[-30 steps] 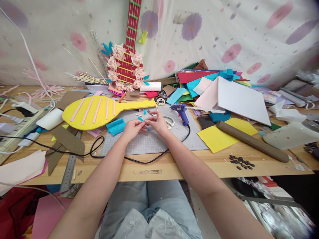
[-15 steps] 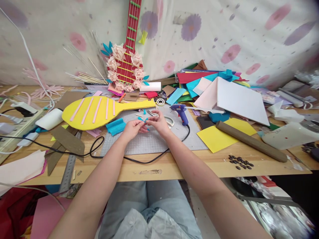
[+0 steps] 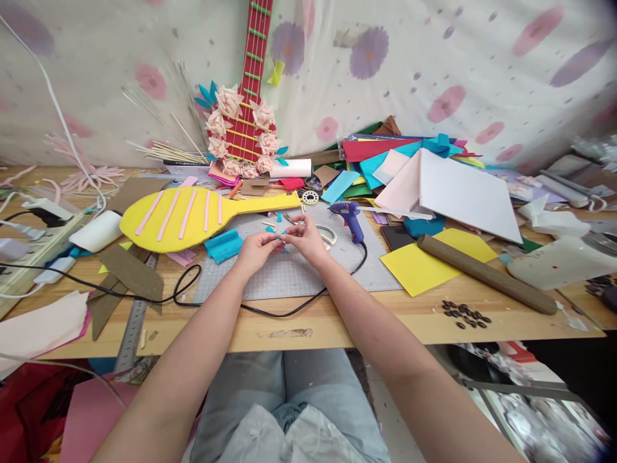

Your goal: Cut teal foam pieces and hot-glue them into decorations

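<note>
Pinching blue paper scrap point(image 3: 278, 239), left hand point(image 3: 255, 249), right hand point(image 3: 304, 238), both grips closed

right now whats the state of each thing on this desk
left hand: pinching the small teal paper piece
right hand: pinching the same piece
small teal paper piece: held above the cutting mat
glue gun: lying on the mat, cord attached, untouched
yellow paddle cutout: lying flat, pink strips on it
brown roll: lying across yellow paper
red guitar model: leaning against the backdrop
</note>
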### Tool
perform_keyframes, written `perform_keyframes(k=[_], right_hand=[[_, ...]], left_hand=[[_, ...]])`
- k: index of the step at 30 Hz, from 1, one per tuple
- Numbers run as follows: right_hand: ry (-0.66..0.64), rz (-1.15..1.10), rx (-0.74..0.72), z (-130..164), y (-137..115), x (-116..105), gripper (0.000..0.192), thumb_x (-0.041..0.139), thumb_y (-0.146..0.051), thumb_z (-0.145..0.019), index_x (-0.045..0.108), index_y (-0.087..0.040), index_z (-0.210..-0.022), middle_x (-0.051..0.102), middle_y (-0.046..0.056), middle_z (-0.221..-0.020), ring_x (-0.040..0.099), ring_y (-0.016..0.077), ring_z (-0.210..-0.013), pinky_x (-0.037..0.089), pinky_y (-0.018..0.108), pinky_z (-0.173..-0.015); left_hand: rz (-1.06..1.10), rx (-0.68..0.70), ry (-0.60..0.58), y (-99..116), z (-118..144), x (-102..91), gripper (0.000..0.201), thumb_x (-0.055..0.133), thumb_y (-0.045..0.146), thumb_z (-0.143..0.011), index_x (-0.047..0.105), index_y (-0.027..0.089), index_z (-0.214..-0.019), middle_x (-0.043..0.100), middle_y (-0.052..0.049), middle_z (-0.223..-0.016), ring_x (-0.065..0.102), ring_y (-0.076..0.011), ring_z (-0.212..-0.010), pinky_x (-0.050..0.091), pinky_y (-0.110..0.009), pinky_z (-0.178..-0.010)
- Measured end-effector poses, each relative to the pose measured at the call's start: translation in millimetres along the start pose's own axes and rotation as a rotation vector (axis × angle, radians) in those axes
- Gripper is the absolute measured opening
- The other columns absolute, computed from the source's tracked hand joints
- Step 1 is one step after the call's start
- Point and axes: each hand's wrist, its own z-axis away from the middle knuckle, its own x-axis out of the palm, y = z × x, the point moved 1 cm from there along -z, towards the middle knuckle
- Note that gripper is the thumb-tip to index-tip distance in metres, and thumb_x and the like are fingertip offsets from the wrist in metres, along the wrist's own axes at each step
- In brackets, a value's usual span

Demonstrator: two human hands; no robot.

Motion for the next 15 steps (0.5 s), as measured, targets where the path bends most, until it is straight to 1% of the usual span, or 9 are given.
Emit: perform_keyframes(k=[5,8,10,12,14,15], right_hand=[[-0.022,-0.043,0.009,1.0,-0.2,1.5,0.053,0.074,-0.028,-0.050,0.039,-0.023,-0.090,0.060,-0.008,-0.069,0.059,0.0102,-0.062,0.049,0.028,-0.066],[-0.009,-0.048,-0.008,1.2,-0.1,2.1,0.050,0.073,-0.027,-0.052,0.039,-0.023,-0.089,0.060,-0.008,-0.067,0.058,0.0100,-0.060,0.048,0.026,-0.063],[0.003,-0.027,-0.004,1.7,-0.7,2.7,0.048,0.072,-0.027,-0.053,0.038,-0.023,-0.087,0.059,-0.008,-0.065,0.057,0.0099,-0.058,0.047,0.025,-0.060],[0.016,-0.004,-0.003,2.4,-1.6,3.8,0.047,0.072,-0.027,-0.054,0.038,-0.023,-0.086,0.058,-0.008,-0.065,0.056,0.0099,-0.057,0.045,0.025,-0.058],[0.019,0.008,-0.017,2.9,-2.1,5.2,0.047,0.072,-0.027,-0.054,0.038,-0.022,-0.086,0.058,-0.007,-0.065,0.056,0.0100,-0.058,0.045,0.024,-0.057],[0.012,0.005,-0.020,2.9,-2.0,5.9,0.047,0.072,-0.028,-0.054,0.038,-0.022,-0.086,0.057,-0.007,-0.064,0.056,0.0101,-0.058,0.045,0.024,-0.057]], left_hand=[[-0.022,-0.016,-0.030,-1.3,-2.0,-5.8,0.031,0.077,0.038,-0.051,0.070,0.015,-0.071,0.069,-0.004,-0.065,0.066,-0.0193,-0.063,0.052,-0.034,-0.069],[-0.106,-0.017,-0.078,-1.8,-1.3,-7.1,0.034,0.073,0.042,-0.057,0.070,0.014,-0.077,0.070,-0.005,-0.070,0.066,-0.0207,-0.067,0.052,-0.037,-0.071],[-0.191,0.007,-0.106,-2.5,-0.4,-6.8,0.035,0.067,0.044,-0.063,0.070,0.015,-0.082,0.071,-0.007,-0.076,0.066,-0.0221,-0.072,0.052,-0.038,-0.070],[-0.299,0.087,-0.084,-2.7,0.6,-6.4,0.036,0.065,0.043,-0.066,0.070,0.016,-0.089,0.071,-0.008,-0.085,0.066,-0.0230,-0.078,0.052,-0.037,-0.070],[-0.420,0.185,-0.010,-2.4,1.6,-6.7,0.035,0.066,0.038,-0.066,0.069,0.018,-0.094,0.070,-0.008,-0.092,0.065,-0.0223,-0.081,0.051,-0.035,-0.072],[-0.473,0.218,0.028,-2.1,2.0,-7.1,0.034,0.066,0.036,-0.066,0.069,0.018,-0.094,0.071,-0.007,-0.092,0.064,-0.0215,-0.080,0.050,-0.033,-0.072]])
